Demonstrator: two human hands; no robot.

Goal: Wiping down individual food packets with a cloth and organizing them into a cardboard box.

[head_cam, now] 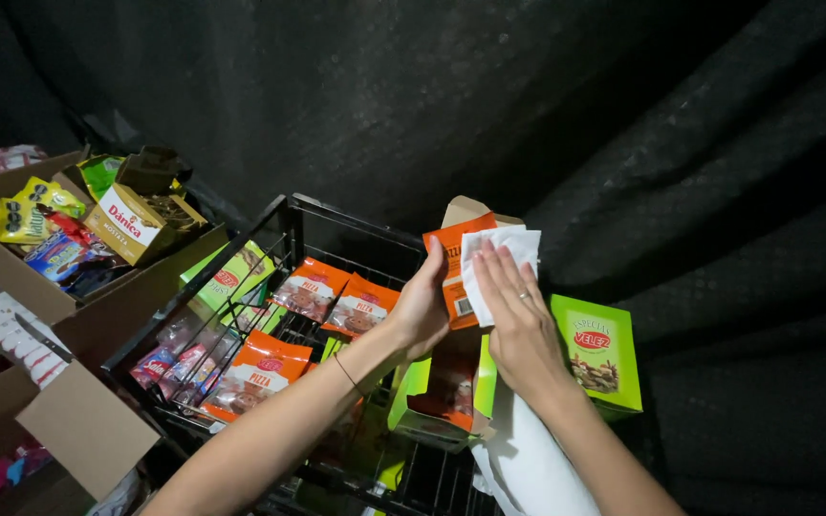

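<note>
Evidently, beside the cardboard box (pixel 11 258) of snacks, above the black wire rack (pixel 289 215), an orange box (pixel 455 272) is gripped by the left hand (pixel 423 306) and wiped with a white cloth (pixel 499 250) pressed under the flat-open right hand (pixel 513 315), a green box (pixel 599 354) standing rightmost.

Both hands are raised above a black wire rack (pixel 291 222), where the air is open — only dark draped cloth (pixel 528 86) hangs behind. Below them the rack is crowded: orange snack pouches (pixel 258 371) lean in rows, with green cardboard boxes (pixel 233 277) at its left wall. A tall green carton (pixel 602 352) stands just right of the rack. Further left, a brown cardboard box (pixel 11 277) heaped with packets blocks that side — no gap shows there.
</note>
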